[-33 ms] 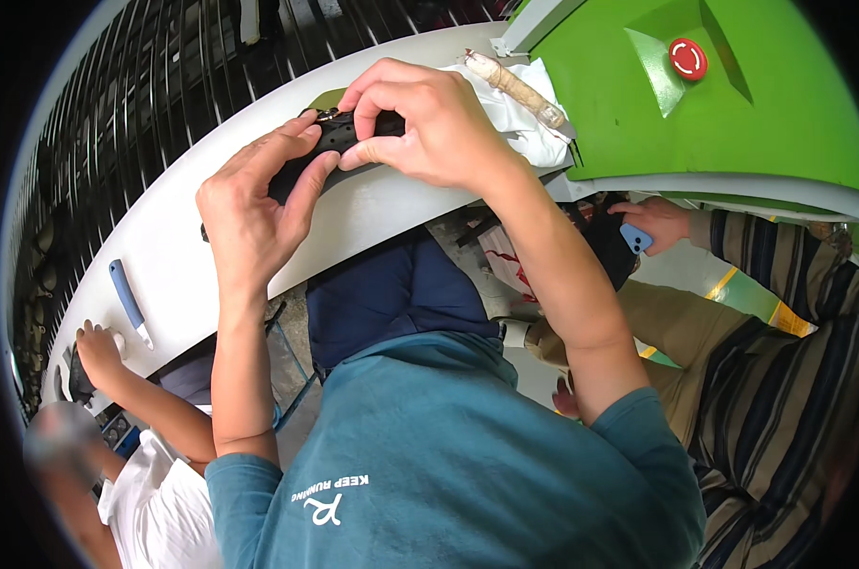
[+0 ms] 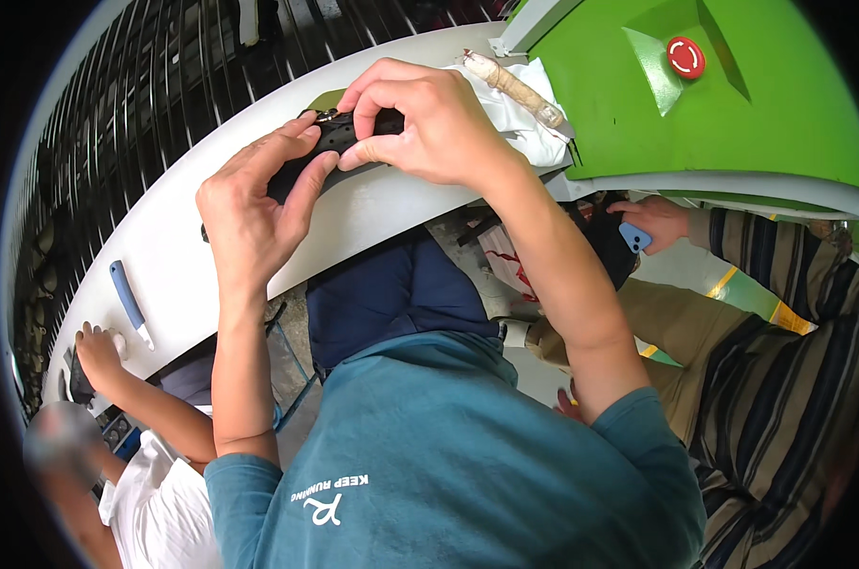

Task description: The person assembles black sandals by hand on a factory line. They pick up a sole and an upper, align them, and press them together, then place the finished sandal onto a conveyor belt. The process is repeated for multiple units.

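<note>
A black piece with small holes [image 2: 331, 139] is held up over the white work table [image 2: 354, 211]; my hands cover much of it, and I cannot make out its kind. My left hand [image 2: 255, 190] is closed on its left part, thumb below and fingers on top. From the right, my right hand [image 2: 428, 123] pinches the same piece between thumb and bent fingers. A small shiny metal part [image 2: 327, 115] shows at its top edge between the two hands. Behind it lies something olive green [image 2: 327, 99], mostly hidden.
A tape-wrapped handle tool [image 2: 513, 87] lies on a white cloth [image 2: 529, 142], beside a green machine [image 2: 610, 123] with a red button [image 2: 685, 58]. A blue-handled knife [image 2: 126, 296] lies left, near a co-worker's hand [image 2: 100, 356]. Another person holds a blue phone [image 2: 635, 237]. Metal rods [image 2: 192, 76] line the far side.
</note>
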Action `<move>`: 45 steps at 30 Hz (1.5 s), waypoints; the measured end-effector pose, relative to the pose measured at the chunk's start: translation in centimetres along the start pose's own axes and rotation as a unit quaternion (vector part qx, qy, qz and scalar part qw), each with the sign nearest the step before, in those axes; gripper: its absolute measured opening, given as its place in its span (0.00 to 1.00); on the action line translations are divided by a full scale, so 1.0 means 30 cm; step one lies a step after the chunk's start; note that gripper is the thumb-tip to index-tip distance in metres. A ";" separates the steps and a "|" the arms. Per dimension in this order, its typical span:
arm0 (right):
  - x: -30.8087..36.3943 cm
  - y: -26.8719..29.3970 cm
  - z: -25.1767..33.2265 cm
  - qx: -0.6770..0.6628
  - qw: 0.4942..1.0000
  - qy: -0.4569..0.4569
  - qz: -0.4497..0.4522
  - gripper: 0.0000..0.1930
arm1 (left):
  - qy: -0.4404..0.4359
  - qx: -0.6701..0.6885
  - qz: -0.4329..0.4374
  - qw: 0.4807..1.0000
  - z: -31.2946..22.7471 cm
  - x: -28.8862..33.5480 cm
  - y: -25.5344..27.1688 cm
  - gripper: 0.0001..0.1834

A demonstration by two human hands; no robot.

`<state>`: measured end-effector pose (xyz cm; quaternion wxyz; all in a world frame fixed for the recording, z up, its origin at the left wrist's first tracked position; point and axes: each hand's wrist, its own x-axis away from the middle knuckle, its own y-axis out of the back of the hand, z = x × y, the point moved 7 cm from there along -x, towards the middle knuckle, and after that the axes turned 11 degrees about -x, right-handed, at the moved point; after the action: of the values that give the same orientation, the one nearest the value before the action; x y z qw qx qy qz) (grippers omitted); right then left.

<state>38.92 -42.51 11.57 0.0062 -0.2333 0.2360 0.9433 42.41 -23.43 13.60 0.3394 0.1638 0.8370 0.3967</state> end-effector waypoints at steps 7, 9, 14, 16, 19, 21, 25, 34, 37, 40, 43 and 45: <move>0.021 0.006 -0.023 -0.060 0.996 -0.025 -0.058 0.18 | 0.004 0.040 0.023 0.999 0.002 -0.008 -0.007 0.12; 0.067 -0.004 -0.013 -0.050 0.993 0.029 -0.106 0.16 | 0.010 0.053 0.049 0.997 0.003 -0.012 -0.003 0.11; 0.211 0.016 -0.020 -0.041 0.975 0.109 -0.189 0.11 | 0.006 0.030 0.074 0.997 -0.006 0.026 -0.005 0.13; 0.239 0.008 -0.016 -0.049 0.971 0.118 -0.203 0.11 | 0.006 0.022 0.067 0.997 -0.008 0.031 -0.009 0.14; 0.230 0.011 -0.025 -0.050 0.968 0.132 -0.206 0.12 | 0.000 -0.015 0.054 0.998 -0.012 0.017 -0.021 0.17; 0.229 0.020 -0.038 -0.070 0.968 0.127 -0.203 0.12 | 0.010 -0.005 0.053 0.999 -0.015 0.018 -0.030 0.17; 0.218 0.017 -0.041 -0.077 0.968 0.132 -0.199 0.12 | 0.007 0.004 0.038 0.999 0.002 0.021 -0.027 0.17; 0.204 0.035 -0.031 -0.071 0.977 0.080 -0.183 0.12 | 0.011 -0.021 0.016 1.000 0.003 0.011 -0.036 0.21; 0.186 0.045 -0.048 -0.091 0.981 0.069 -0.158 0.12 | 0.019 -0.024 0.017 0.999 0.002 0.002 -0.039 0.21; 0.171 0.059 -0.061 -0.117 0.983 0.033 -0.137 0.14 | 0.036 -0.017 0.027 0.999 0.009 -0.009 -0.040 0.20; 0.155 0.067 -0.079 -0.151 0.980 0.001 -0.128 0.16 | 0.058 0.010 0.038 0.998 0.024 -0.012 -0.045 0.20; 0.147 0.069 -0.095 -0.157 0.980 -0.007 -0.121 0.17 | 0.067 0.022 0.042 0.997 0.031 -0.015 -0.049 0.20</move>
<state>35.99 -46.07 8.32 0.0852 -0.2513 0.0545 0.9626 43.36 -24.08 12.24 0.2621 0.1798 0.8588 0.4019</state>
